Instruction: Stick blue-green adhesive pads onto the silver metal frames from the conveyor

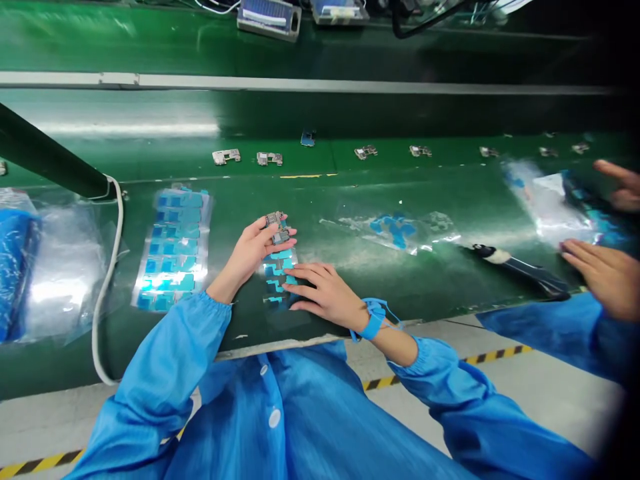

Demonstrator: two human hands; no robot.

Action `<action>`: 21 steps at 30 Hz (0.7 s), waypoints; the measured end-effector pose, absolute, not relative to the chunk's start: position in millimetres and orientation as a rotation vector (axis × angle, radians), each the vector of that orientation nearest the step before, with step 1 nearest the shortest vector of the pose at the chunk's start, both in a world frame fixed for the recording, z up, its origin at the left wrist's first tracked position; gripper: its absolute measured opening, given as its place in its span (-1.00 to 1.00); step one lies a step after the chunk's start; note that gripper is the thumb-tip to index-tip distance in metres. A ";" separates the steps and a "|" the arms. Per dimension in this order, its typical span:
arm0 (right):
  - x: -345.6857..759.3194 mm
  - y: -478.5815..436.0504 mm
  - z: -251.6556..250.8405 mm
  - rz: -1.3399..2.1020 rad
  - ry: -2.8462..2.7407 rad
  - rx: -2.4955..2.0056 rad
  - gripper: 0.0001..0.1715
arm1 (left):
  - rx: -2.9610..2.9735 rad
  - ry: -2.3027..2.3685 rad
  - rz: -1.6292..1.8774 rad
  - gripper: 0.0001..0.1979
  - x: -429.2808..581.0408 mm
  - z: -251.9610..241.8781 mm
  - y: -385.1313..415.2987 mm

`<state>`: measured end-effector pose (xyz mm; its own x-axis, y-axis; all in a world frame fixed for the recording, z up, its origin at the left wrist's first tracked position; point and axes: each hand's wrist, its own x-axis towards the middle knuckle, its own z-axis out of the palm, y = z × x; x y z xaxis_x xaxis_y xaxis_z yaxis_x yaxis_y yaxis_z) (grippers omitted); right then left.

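My left hand [254, 250] is closed on a small circuit board [281, 235], pinched between thumb and fingers above the bench. Just below it lies a narrow sheet of blue stickers [275, 283]. My right hand [325, 292] rests on the right side of that sheet, its fingers stretched out and apart; the fingertips cover part of the stickers. A blue wrist strap [373, 319] circles my right wrist. To the left is a larger sheet of blue stickers [173, 248] on clear backing.
Along the green bench [320, 193] sit several circuit boards [270, 159]. A clear plastic piece with blue film [393, 230] and a black-handled tool [520, 270] lie right, near another person's hands [607, 273]. A white cable [107, 293] and a dark post [50, 153] stand left.
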<state>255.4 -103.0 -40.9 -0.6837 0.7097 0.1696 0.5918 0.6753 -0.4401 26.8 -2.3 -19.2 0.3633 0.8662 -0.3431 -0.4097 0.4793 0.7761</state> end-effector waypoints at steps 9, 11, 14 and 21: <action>259.6 -102.5 -11.2 0.368 -2.471 -0.766 -0.52 | 0.717 0.824 0.882 -0.68 26.1 -33.0 -0.9; 262.2 -106.2 12.3 0.340 -2.444 -0.698 -0.51 | 0.712 0.824 0.869 -0.65 26.4 -36.4 -0.4; 258.9 -98.6 41.3 0.356 -2.291 -0.680 -0.50 | 0.704 0.827 0.899 -0.65 27.0 -34.3 -1.1; 219.8 -12.3 13.6 1.123 -1.331 -1.217 -0.55 | 0.728 0.797 1.069 -0.30 22.5 -13.8 -7.8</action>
<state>219.8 -12.3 13.6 -0.0249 0.9972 0.0711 0.0980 0.0732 -0.9925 22.5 -7.8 -13.8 0.2697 0.9410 -0.2043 -0.4641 0.3129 0.8287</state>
